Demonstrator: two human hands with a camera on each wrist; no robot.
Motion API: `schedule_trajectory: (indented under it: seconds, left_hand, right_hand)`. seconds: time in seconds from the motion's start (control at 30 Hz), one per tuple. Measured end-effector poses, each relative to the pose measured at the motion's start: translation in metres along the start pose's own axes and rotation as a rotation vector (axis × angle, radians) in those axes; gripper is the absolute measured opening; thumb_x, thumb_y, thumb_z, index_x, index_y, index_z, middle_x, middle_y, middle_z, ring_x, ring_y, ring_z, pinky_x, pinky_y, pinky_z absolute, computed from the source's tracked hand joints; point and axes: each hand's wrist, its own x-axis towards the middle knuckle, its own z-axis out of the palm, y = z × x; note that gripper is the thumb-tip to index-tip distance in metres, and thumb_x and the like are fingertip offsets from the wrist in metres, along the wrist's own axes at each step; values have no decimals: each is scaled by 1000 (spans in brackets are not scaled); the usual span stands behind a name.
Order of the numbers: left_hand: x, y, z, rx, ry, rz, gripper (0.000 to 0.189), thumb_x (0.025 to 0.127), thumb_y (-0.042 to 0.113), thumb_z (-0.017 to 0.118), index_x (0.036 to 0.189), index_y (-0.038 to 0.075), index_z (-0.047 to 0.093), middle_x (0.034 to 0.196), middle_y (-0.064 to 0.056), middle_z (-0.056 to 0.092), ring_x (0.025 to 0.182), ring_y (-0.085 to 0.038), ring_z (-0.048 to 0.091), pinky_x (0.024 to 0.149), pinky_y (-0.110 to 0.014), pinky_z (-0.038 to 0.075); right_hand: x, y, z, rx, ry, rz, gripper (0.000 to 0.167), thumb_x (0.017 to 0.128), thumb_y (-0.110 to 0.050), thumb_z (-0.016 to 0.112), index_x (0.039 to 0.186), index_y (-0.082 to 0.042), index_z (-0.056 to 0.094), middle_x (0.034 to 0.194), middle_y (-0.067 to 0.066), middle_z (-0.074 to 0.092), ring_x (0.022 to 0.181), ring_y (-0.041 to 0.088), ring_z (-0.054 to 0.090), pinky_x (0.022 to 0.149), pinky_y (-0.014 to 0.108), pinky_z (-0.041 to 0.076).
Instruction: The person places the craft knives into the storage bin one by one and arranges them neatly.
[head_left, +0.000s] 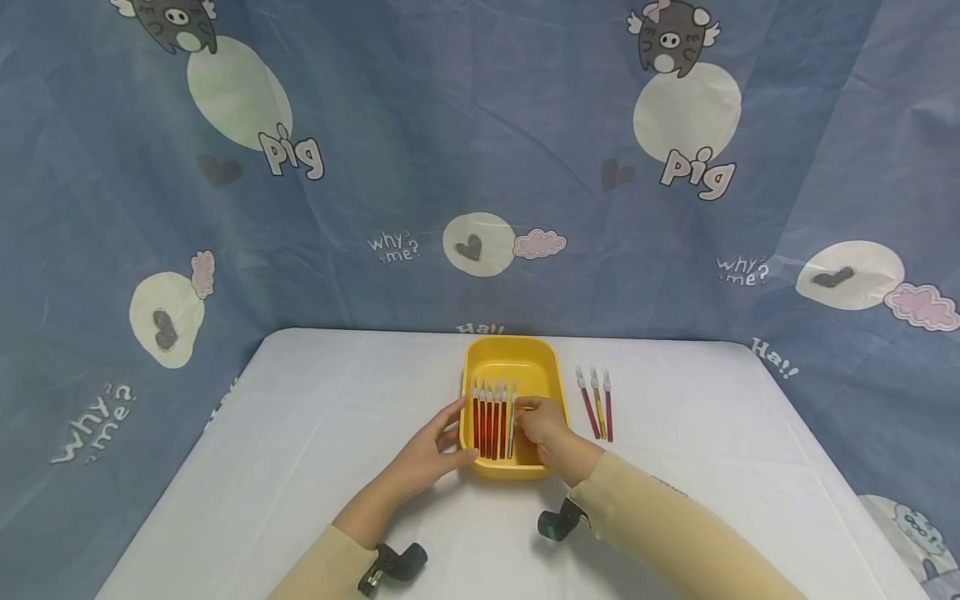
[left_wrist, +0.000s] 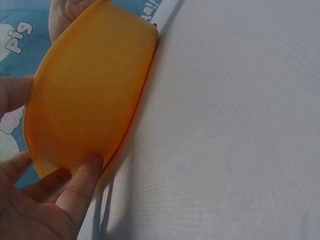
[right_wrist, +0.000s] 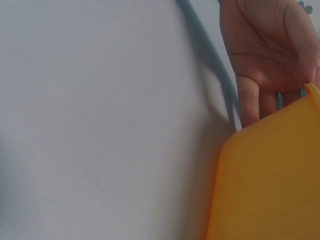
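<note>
A yellow tray sits on the white table. My left hand grips its near left corner, thumb at the rim and fingers along the outer wall. Inside, several slim pen-like tools with red handles and whitish pointed tips lie side by side. Over the tray's right part, my right hand pinches a similar tool with a paler handle, beside the row. In the right wrist view, the left hand shows past the tray wall; the right hand is out of that view.
Three more slim tools, two red-handled and one yellowish, lie on the table to the right of the tray. Behind the table hangs a blue patterned cloth. Dark wrist cameras sit under both sleeves.
</note>
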Motion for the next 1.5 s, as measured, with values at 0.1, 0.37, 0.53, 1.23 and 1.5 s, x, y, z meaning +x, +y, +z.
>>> schedule_trajectory:
  seconds: [0.1, 0.37, 0.53, 1.23, 1.5]
  left_hand:
    - [-1, -1, 0, -4, -4, 6, 90, 86, 29, 81, 159, 30, 28, 161, -10, 32, 139, -37, 44, 106, -59, 43]
    - [-2, -2, -1, -18, -11, 16, 90, 86, 29, 80, 159, 29, 28, 161, -10, 31, 139, -37, 44, 106, -58, 43]
    - [-1, -3, -1, -8, -1, 11, 90, 85, 30, 81, 159, 30, 28, 161, -10, 32, 139, -37, 44, 106, -59, 42]
    - [-1, -1, -1, 13, 11, -1, 89, 84, 34, 81, 157, 35, 30, 161, -8, 33, 139, -36, 45, 105, -61, 43]
    - [-1, -1, 0, 26, 18, -4, 89, 84, 34, 81, 157, 36, 30, 161, -7, 33, 138, -35, 45, 105, -60, 43]
  right_hand:
    - [0, 0, 0, -5, 1, -3, 36, 92, 10, 52, 128, 12, 59, 101, 14, 60, 75, 14, 52, 62, 20, 44]
    - [-1, -1, 0, 12, 0, -2, 36, 95, 9, 52, 131, 11, 56, 111, 20, 61, 84, 18, 57, 69, 23, 47]
    - [-1, -1, 0, 7, 4, -13, 36, 96, 8, 52, 132, 9, 56, 119, 23, 60, 93, 22, 57, 75, 25, 49]
    - [-10, -28, -32, -91, -1, -189, 35, 101, -10, 58, 135, -2, 60, 133, 18, 58, 116, 34, 61, 97, 45, 54]
    - [-14, -38, -64, -148, 35, -189, 34, 102, -17, 59, 133, -4, 63, 137, 15, 57, 117, 32, 58, 100, 46, 52]
